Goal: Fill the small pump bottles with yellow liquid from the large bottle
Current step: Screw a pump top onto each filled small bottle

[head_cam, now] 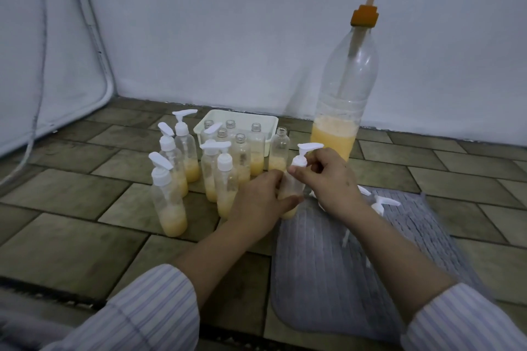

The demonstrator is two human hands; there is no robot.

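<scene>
Tiled floor [71, 191], grey mat [328, 265]. Left hand [256, 202] grips small bottle [289, 194]; right hand [325, 177] pinches pump cap [302, 158]. Risk: crooked threading leaks; elbow could topple capped bottles [171, 179].

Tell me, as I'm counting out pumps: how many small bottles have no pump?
6 uncapped bottles. Five cluster in or by the white tray: back left, back middle, right, centre, front. One stands right of it. Others may be hidden.

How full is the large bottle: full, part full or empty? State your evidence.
Part full. The large bottle stands upright with yellow liquid only in its bottom part; the clear body above shows just the pump tube.
</scene>
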